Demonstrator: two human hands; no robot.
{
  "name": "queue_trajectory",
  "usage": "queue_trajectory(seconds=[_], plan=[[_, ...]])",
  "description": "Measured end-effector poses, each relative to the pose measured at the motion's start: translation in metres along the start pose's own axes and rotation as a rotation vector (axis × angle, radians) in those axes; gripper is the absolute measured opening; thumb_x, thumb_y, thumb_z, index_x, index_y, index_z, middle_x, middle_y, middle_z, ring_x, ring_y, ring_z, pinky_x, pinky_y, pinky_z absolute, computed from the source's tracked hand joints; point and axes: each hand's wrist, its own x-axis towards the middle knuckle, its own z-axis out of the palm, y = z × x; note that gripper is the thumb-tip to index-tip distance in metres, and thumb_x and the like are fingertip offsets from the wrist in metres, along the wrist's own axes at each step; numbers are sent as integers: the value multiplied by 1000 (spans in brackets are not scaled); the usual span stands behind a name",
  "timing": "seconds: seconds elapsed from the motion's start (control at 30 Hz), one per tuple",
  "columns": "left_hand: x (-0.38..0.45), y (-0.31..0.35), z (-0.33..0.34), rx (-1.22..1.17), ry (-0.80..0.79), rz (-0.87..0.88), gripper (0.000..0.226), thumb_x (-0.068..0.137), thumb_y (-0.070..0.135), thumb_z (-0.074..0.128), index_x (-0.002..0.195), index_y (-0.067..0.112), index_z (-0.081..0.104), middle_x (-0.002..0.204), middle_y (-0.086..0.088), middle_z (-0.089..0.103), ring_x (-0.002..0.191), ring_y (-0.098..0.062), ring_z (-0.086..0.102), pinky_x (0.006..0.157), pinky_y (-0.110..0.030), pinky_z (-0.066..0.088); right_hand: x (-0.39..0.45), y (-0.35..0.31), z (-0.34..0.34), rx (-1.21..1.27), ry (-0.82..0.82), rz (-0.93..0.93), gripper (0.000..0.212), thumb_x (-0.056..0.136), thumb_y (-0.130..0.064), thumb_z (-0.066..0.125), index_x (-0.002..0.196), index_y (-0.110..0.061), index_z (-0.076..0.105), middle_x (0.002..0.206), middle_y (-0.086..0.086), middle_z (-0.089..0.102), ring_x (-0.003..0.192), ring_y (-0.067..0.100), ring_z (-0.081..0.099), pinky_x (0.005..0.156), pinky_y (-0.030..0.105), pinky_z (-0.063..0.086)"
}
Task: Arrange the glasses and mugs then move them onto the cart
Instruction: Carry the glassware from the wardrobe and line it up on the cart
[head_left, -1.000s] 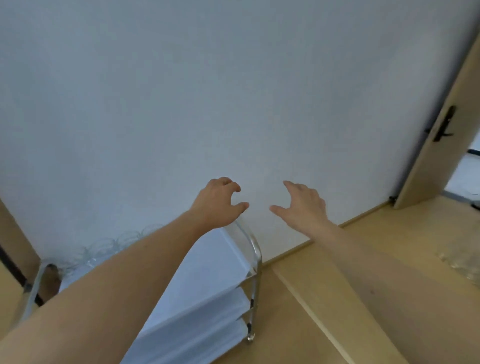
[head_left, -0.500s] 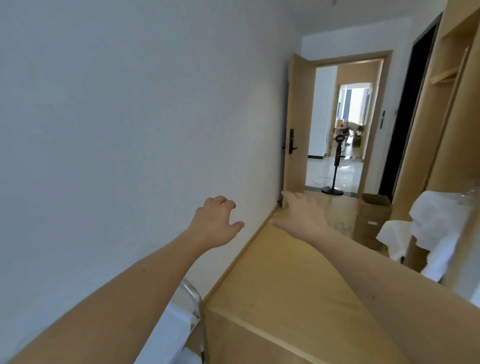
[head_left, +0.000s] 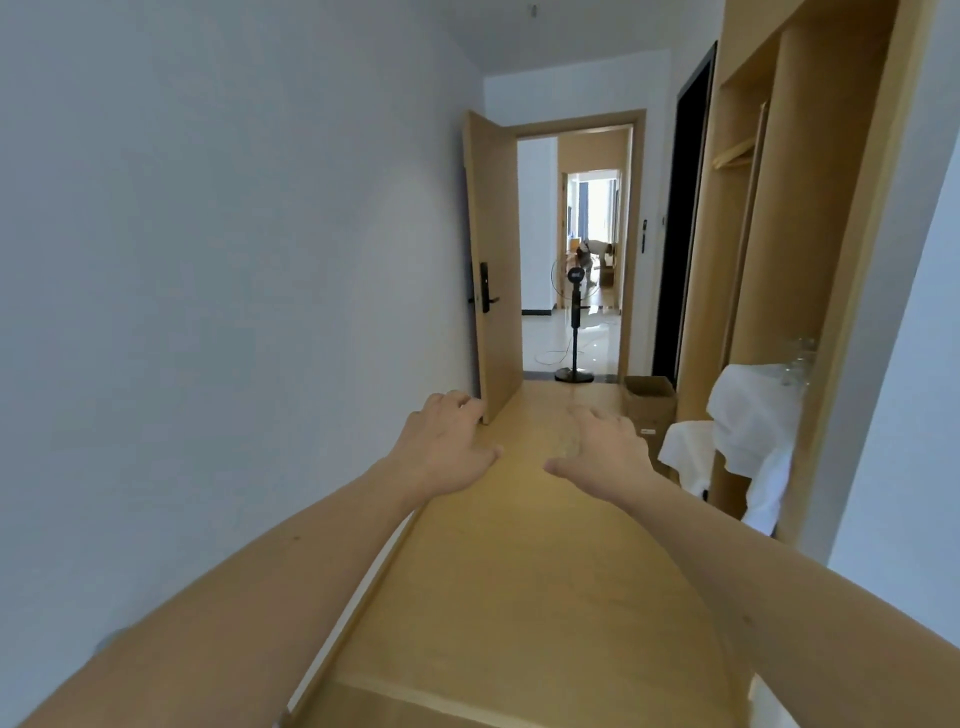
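Room: a white wall (head_left: 208, 260) runs along the left, a pale wooden floor (head_left: 519, 597) leads to an open door (head_left: 493, 260), and a standing fan (head_left: 575, 322) is beyond it in the next room.
Wardrobe: an open wooden unit (head_left: 810, 208) on the right, with white cloth (head_left: 748, 431) draped over a ledge inside it and hanging down.
Box: a cardboard box (head_left: 649, 400) sits on the floor just beside the wardrobe.
Glasses: a faint cluster of clear glasses (head_left: 800, 361) shows above the cloth in the wardrobe, too blurred to count; no mugs can be made out.
Cart: not in view.
Left hand: the left hand (head_left: 447, 447) is stretched forward in the air, palm down, fingers (head_left: 457, 402) loosely spread and slack, holding and touching nothing.
Right hand: the right hand (head_left: 602, 447) is out alongside it, well short of the glasses, fingers (head_left: 589, 415) likewise released and empty.
Risk: clear glass against white cloth is hard to see, so a hasty reach could knock one over; catching the hanging cloth might drag the glasses off the ledge.
Stage: probably turning towards the glasses to fetch more.
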Motion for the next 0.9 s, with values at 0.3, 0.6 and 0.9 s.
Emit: queue_trajectory(seconds=[0.3,0.6,0.9], plan=[[133,41,48,-23,-3,28,61,93,52,59,144,18,48,147,-3,45,136,-26,39,107,-45,42,105,76,-10,2,9,38,83,83,-57,70,151,-22,37,152,6,43,138,33,37,108,49,39],[228,69,93,-35,-69,118,61,93,49,61,141,16,48,139,-3,48,128,-27,44,102,-44,45,179,135,-5,-2,2,101,89,82,-57,71,154,-22,33,150,7,44,135,34,40,104,48,43],[328,46,127,-54,-65,270,65,96,48,58,149,16,41,149,-6,44,136,-26,38,107,-42,41,263,145,24,-9,25,170,87,74,-62,72,147,-28,40,146,1,49,131,29,45,103,52,44]])
